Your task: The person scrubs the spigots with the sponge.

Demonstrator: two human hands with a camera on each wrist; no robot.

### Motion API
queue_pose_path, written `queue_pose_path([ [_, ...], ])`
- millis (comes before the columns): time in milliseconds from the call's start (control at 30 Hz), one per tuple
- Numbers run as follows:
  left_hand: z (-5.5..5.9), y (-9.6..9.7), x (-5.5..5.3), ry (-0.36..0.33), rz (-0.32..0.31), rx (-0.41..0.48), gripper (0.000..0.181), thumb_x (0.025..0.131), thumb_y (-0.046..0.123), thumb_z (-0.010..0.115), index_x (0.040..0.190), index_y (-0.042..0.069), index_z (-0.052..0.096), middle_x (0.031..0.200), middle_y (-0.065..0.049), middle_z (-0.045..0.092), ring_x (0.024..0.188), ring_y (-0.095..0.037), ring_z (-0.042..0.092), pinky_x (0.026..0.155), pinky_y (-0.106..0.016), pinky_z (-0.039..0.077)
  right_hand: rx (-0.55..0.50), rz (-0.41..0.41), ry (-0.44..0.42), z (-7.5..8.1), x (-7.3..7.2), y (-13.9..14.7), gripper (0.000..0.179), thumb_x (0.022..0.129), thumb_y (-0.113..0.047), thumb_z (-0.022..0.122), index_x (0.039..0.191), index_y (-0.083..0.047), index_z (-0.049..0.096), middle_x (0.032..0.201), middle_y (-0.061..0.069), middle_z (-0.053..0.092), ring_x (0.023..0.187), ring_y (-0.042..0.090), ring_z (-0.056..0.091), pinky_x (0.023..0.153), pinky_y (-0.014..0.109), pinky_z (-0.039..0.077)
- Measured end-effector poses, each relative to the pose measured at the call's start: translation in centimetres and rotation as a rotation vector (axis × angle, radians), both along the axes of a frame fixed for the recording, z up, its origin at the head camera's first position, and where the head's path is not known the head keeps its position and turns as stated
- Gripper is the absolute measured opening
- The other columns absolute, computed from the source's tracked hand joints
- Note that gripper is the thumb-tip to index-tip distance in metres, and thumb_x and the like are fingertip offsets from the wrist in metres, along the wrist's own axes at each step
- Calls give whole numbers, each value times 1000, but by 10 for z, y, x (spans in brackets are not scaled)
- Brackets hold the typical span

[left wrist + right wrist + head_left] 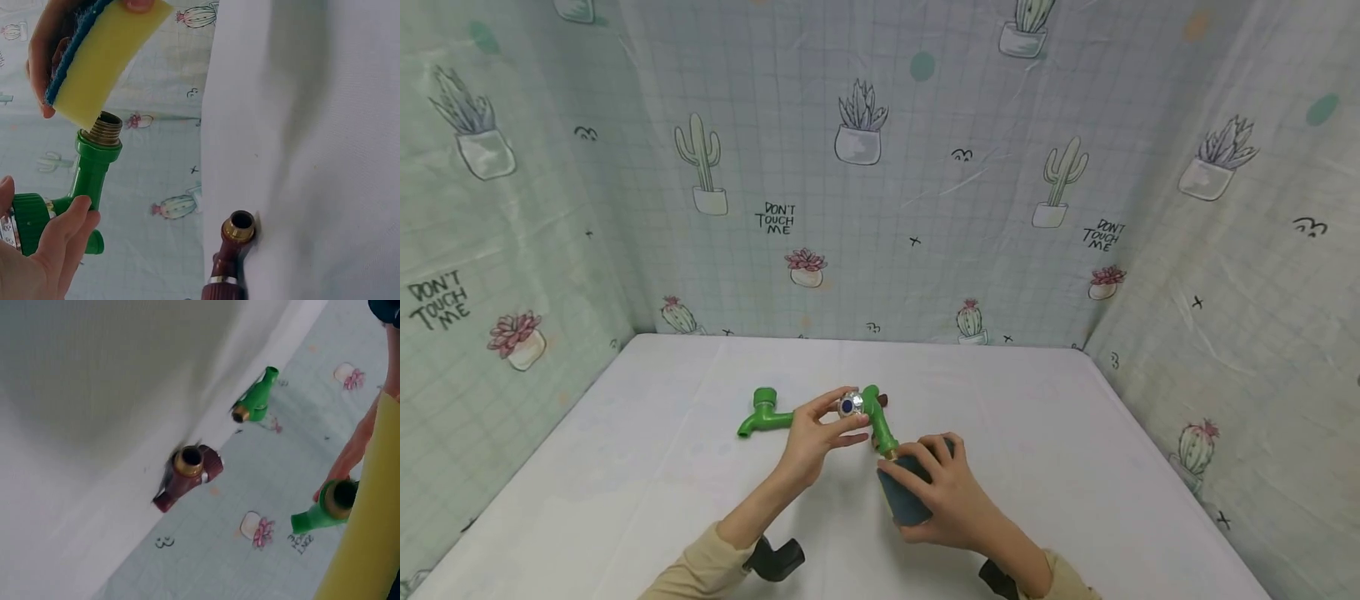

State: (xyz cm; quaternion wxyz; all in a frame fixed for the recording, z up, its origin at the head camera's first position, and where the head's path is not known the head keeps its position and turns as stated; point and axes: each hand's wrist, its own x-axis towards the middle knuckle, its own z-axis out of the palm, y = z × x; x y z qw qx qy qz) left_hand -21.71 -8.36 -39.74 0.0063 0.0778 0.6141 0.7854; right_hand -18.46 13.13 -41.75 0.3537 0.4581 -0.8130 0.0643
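My left hand (pixel 812 437) holds a green plastic tap (pixel 882 425) around its handle end, up off the table. The tap's brass threaded end (pixel 106 129) points toward my right hand (pixel 953 504). That hand grips a sponge (pixel 103 62), yellow foam on one face and a dark blue scouring layer on the other. In the left wrist view the sponge's lower corner is at the threads and appears to touch them. The head view shows mostly the sponge's blue side, and the right hand's fingers hide part of it.
A second green tap (pixel 765 412) lies on the white table (pixel 1000 400), left of my left hand. Behind the held tap, a maroon tap (pixel 181 478) with a brass end lies on the table, mostly hidden in the head view. Patterned cloth (pixel 925 208) surrounds the table's back and sides.
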Motion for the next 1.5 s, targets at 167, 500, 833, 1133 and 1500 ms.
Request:
queue_pose_path([
  [167,0,1,1,2,3,19,45,77,-6,63,120,0,52,96,-10,44,79,-20,66,72,-43,54,-74,-52,-4,1,0,2,83,47,-45,80,122,-21,53,109,4,48,95,20,38,77,44,31],
  [500,-6,-9,-1,-72,-144,124,50,87,2,53,134,1,36,102,-7,52,91,-25,65,81,-45,51,-163,21,-93,-2,0,4,75,55,-42,77,122,-19,51,109,4,47,96,18,36,77,42,28],
  [833,-4,-15,-1,-202,-376,375,53,95,4,36,142,2,11,111,-9,54,99,-25,61,89,-36,49,-245,51,-177,-2,1,4,68,65,-46,70,120,-13,49,111,6,44,100,18,33,79,42,30],
  [1133,-8,-19,-7,-87,-388,240,51,94,9,40,140,5,19,110,-4,49,102,-26,60,86,-51,47,-176,55,-137,3,0,14,69,62,-46,71,122,-18,50,110,3,46,99,18,35,80,42,29],
  [1500,-17,-3,2,-148,-486,114,39,94,26,43,129,14,30,119,-5,42,107,-31,53,82,-40,51,-281,38,-140,18,-14,5,64,75,-56,53,124,-15,48,112,7,47,99,20,36,80,45,31],
])
